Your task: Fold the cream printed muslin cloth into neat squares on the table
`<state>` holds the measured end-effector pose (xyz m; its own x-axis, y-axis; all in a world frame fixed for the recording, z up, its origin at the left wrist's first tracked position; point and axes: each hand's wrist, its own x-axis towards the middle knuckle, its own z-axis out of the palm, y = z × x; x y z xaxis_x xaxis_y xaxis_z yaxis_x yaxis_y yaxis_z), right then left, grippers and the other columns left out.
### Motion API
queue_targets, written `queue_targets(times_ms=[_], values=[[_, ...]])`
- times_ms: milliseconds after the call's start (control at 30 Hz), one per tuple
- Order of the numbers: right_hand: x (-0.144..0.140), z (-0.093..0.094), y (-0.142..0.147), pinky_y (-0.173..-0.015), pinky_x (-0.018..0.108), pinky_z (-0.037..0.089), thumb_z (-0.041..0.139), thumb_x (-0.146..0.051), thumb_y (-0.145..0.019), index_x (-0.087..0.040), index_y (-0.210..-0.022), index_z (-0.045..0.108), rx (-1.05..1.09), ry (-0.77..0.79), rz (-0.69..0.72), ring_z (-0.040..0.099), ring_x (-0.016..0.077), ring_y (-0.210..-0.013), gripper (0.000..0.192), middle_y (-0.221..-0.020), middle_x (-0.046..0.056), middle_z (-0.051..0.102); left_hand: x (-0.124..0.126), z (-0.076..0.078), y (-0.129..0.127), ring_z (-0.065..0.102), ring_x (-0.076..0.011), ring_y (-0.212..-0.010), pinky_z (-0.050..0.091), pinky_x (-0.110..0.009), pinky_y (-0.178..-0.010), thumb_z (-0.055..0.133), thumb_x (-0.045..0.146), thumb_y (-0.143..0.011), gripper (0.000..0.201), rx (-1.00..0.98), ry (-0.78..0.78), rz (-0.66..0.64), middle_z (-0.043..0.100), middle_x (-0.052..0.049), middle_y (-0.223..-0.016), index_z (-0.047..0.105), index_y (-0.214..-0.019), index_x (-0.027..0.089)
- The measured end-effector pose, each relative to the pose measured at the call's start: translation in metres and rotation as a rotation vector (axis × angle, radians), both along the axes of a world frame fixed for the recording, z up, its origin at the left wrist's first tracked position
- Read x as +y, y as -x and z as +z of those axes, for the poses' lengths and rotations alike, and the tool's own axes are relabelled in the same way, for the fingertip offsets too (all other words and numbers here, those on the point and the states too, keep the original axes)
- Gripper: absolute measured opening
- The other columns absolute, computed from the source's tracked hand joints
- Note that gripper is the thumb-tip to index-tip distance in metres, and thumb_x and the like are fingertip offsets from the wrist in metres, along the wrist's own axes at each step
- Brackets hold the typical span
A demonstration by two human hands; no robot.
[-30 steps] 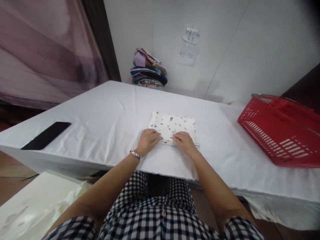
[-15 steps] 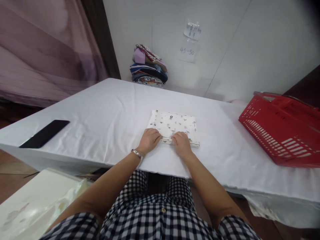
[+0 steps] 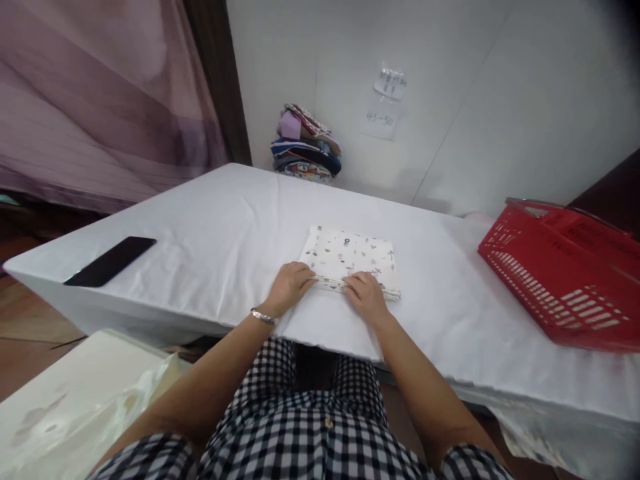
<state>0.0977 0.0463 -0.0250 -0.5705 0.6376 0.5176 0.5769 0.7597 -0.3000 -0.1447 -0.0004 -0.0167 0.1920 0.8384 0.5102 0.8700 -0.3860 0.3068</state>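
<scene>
A folded white cloth (image 3: pixel 350 257) with a small scattered print lies flat on the white-covered table (image 3: pixel 220 227). Its layered near edge faces me. My left hand (image 3: pixel 290 287), with a bracelet (image 3: pixel 263 317) at the wrist, is closed on the left end of that edge, fingertips pinching the layers. My right hand (image 3: pixel 368 297) grips the same edge near its middle, fingers curled over it. The thumbs are partly hidden.
At the table's left lies a black flat tablet-like object (image 3: pixel 111 261). A red plastic basket (image 3: pixel 555 273) stands on the right. Behind the table's far edge is a stack of folded fabrics (image 3: pixel 306 147) against the wall. A white surface with plastic wrap (image 3: pixel 90 400) is at lower left.
My left hand has slid a little left along the cloth's near edge, towards its corner. My right hand stays at about the same spot. The view has shifted slightly.
</scene>
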Motion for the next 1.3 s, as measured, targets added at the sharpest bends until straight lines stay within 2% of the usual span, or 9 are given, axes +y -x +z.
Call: queue_targets(times_ms=[100, 200, 267, 433, 567, 833, 1000, 1133, 1300], values=[[0.002, -0.004, 0.0, -0.078, 0.035, 0.04, 0.05, -0.03, -0.091, -0.02, -0.103, 0.067, 0.006, -0.051, 0.015, 0.051, 0.0203, -0.085, 0.022, -0.09, 0.006, 0.059, -0.011, -0.005, 0.017, 0.057, -0.0214, -0.091, 0.044, -0.038, -0.082, 0.052, 0.034, -0.088, 0.022, -0.122, 0.036, 0.101, 0.066, -0.006, -0.098, 0.067, -0.096, 0.021], [0.003, -0.007, 0.0, -0.076, 0.034, 0.039, 0.05, -0.029, -0.091, -0.021, -0.1, 0.069, 0.017, -0.069, 0.01, 0.051, 0.0197, -0.083, 0.022, -0.087, 0.006, 0.059, -0.021, -0.01, 0.029, 0.059, -0.0197, -0.084, 0.046, -0.034, -0.078, 0.053, 0.034, -0.085, 0.021, -0.256, 0.148, 0.195, 0.067, -0.004, -0.087, 0.068, -0.092, 0.021], [0.003, -0.007, 0.001, -0.076, 0.034, 0.039, 0.05, -0.028, -0.091, -0.021, -0.098, 0.069, 0.024, -0.078, 0.007, 0.05, 0.0193, -0.082, 0.022, -0.086, 0.006, 0.058, -0.024, -0.012, 0.032, 0.06, -0.0188, -0.082, 0.047, -0.033, -0.076, 0.054, 0.034, -0.084, 0.021, -0.317, 0.193, 0.218, 0.066, -0.002, -0.085, 0.067, -0.093, 0.021], [0.002, -0.007, 0.001, -0.075, 0.034, 0.039, 0.05, -0.028, -0.09, -0.022, -0.097, 0.07, 0.027, -0.084, 0.001, 0.049, 0.0191, -0.081, 0.022, -0.085, 0.005, 0.058, -0.023, -0.012, 0.026, 0.061, -0.0168, -0.081, 0.049, -0.031, -0.077, 0.059, 0.036, -0.078, 0.037, -0.449, 0.225, 0.197, 0.067, -0.001, -0.092, 0.062, -0.113, 0.023], [0.002, -0.007, 0.002, -0.075, 0.035, 0.04, 0.051, -0.028, -0.089, -0.022, -0.097, 0.07, 0.043, -0.083, -0.003, 0.05, 0.0196, -0.082, 0.021, -0.086, 0.006, 0.058, -0.017, -0.012, 0.021, 0.061, -0.0169, -0.082, 0.049, -0.031, -0.079, 0.058, 0.035, -0.08, 0.032, -0.446, 0.24, 0.166, 0.067, -0.001, -0.091, 0.065, -0.11, 0.024], [0.0, -0.008, 0.003, -0.078, 0.036, 0.042, 0.054, -0.027, -0.088, -0.022, -0.1, 0.069, 0.059, -0.093, 0.003, 0.052, 0.0206, -0.085, 0.02, -0.091, 0.006, 0.06, -0.012, -0.014, 0.014, 0.061, -0.0153, -0.076, 0.049, -0.029, -0.075, 0.059, 0.026, -0.076, 0.023, -0.582, 0.193, 0.277, 0.067, 0.0, -0.083, 0.068, -0.096, 0.022], [0.0, -0.008, 0.004, -0.077, 0.036, 0.042, 0.054, -0.026, -0.088, -0.021, -0.1, 0.068, 0.065, -0.106, 0.015, 0.052, 0.0204, -0.085, 0.02, -0.09, 0.006, 0.061, -0.015, -0.011, 0.011, 0.061, -0.016, -0.073, 0.049, -0.029, -0.072, 0.059, 0.025, -0.074, 0.021, -0.544, 0.21, 0.352, 0.067, 0.001, -0.079, 0.07, -0.092, 0.023], [-0.001, -0.008, 0.004, -0.078, 0.036, 0.042, 0.053, -0.025, -0.089, -0.02, -0.099, 0.068, 0.072, -0.12, 0.027, 0.052, 0.02, -0.085, 0.019, -0.09, 0.006, 0.061, -0.014, -0.012, 0.012, 0.061, -0.0168, -0.079, 0.048, -0.029, -0.076, 0.056, 0.023, -0.075, 0.021, -0.501, 0.173, 0.345, 0.068, 0.0, -0.083, 0.07, -0.091, 0.023], [-0.001, -0.008, 0.004, -0.078, 0.035, 0.041, 0.052, -0.026, -0.089, -0.021, -0.096, 0.068, 0.073, -0.121, 0.023, 0.052, 0.0198, -0.085, 0.018, -0.09, 0.006, 0.061, -0.013, -0.014, 0.013, 0.061, -0.0162, -0.073, 0.049, -0.028, -0.071, 0.057, 0.026, -0.077, 0.019, -0.51, 0.254, 0.372, 0.068, 0.001, -0.08, 0.07, -0.09, 0.024]])
